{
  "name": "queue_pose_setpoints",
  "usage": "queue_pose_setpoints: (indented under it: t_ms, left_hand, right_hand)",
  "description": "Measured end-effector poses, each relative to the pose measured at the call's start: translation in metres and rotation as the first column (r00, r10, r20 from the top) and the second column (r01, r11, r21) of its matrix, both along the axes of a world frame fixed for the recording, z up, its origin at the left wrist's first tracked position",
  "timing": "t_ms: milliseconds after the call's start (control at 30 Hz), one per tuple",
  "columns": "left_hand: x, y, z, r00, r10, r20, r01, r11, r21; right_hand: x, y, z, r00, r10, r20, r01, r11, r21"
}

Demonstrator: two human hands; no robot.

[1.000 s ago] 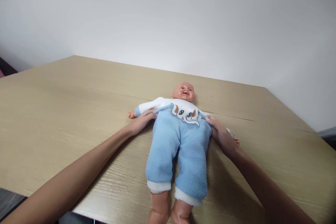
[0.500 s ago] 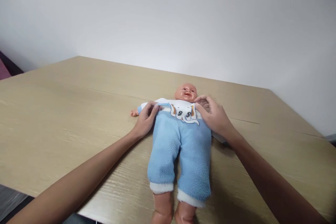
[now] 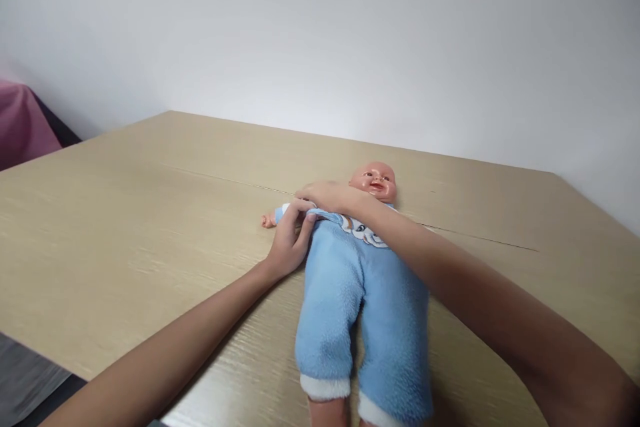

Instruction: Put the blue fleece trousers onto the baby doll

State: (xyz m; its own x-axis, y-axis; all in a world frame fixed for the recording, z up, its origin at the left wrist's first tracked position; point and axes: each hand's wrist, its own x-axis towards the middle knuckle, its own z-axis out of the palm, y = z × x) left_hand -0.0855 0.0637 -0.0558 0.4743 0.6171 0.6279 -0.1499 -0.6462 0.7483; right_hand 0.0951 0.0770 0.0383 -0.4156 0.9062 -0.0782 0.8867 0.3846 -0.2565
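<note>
A baby doll (image 3: 377, 177) lies on its back on the table, its head toward the far side and its legs toward me. It wears fluffy blue pants (image 3: 330, 300) with white cuffs and an elephant patch (image 3: 369, 232) at the chest. My left hand (image 3: 291, 237) is at the doll's side, thumb and fingers pinched on the pants' upper edge. Across the doll's chest reaches my right hand (image 3: 327, 196), meeting my left fingertips by that same edge; its fingertips are blurred and partly hidden. My right forearm covers part of the patch.
The wooden table (image 3: 200, 180) has a thin seam running across it. Behind it stands a white partition (image 3: 320, 47). Pink cloth (image 3: 25, 123) shows beyond the table at the left.
My right hand has moved left from the doll's other shoulder across the chest to my left hand. The left hand keeps its pinch. The view has shifted slightly.
</note>
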Motion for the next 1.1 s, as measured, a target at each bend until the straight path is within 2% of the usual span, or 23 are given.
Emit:
queue_pose_setpoints:
  t_ms: [100,200,233,300,400,467,533,667,767,833,933,1000,1100]
  left_hand:
    - [-0.001,-0.001,0.000,0.999,0.024,-0.041,-0.024,1.000,-0.002]
    - [-0.003,-0.001,-0.003,0.997,0.036,-0.075,-0.033,0.999,0.035]
    - [-0.004,-0.001,-0.005,0.997,0.047,-0.068,-0.041,0.996,0.083]
    - [-0.006,0.001,-0.007,0.996,0.087,-0.030,-0.078,0.971,0.226]
    - [-0.010,0.002,-0.010,0.990,0.132,0.053,-0.142,0.892,0.429]
    - [-0.012,0.002,-0.010,0.988,0.120,0.095,-0.152,0.860,0.487]
    - [-0.012,0.001,-0.011,0.984,0.097,0.150,-0.159,0.861,0.483]
    - [-0.007,-0.002,-0.008,0.968,0.072,0.242,-0.150,0.934,0.324]
    - [-0.002,-0.004,-0.003,0.972,0.113,0.205,-0.135,0.986,0.095]
    - [-0.001,-0.006,0.001,0.985,0.102,0.142,-0.090,0.992,-0.090]
    - [0.001,-0.006,0.003,0.996,0.038,0.081,-0.006,0.933,-0.360]
    - [0.003,-0.004,0.001,0.995,0.023,0.101,0.027,0.881,-0.472]
    - [0.009,0.003,-0.008,0.986,0.008,0.164,0.095,0.789,-0.607]
  right_hand:
    - [0.001,-0.011,0.001,0.992,-0.113,-0.048,0.118,0.988,0.103]
    - [0.009,-0.027,0.005,0.930,-0.242,-0.276,0.306,0.927,0.218]
    - [0.013,-0.033,0.006,0.893,-0.251,-0.373,0.344,0.915,0.209]
    - [0.020,-0.042,0.008,0.803,-0.240,-0.546,0.350,0.930,0.107]
    - [0.030,-0.051,0.009,0.683,-0.277,-0.676,0.314,0.947,-0.071]
    - [0.033,-0.053,0.008,0.663,-0.309,-0.682,0.337,0.936,-0.096]
    - [0.033,-0.054,0.005,0.701,-0.297,-0.648,0.346,0.937,-0.055]
    - [0.029,-0.054,0.001,0.827,-0.204,-0.524,0.265,0.963,0.043]
    - [0.023,-0.059,0.003,0.875,-0.123,-0.468,0.174,0.983,0.067]
    - [0.019,-0.066,0.008,0.884,-0.092,-0.459,0.148,0.985,0.089]
    - [0.017,-0.081,0.016,0.856,-0.207,-0.474,0.281,0.956,0.089]
    - [0.019,-0.091,0.017,0.829,-0.315,-0.462,0.367,0.930,0.025]
    - [0.025,-0.101,0.012,0.825,-0.370,-0.427,0.377,0.923,-0.070]
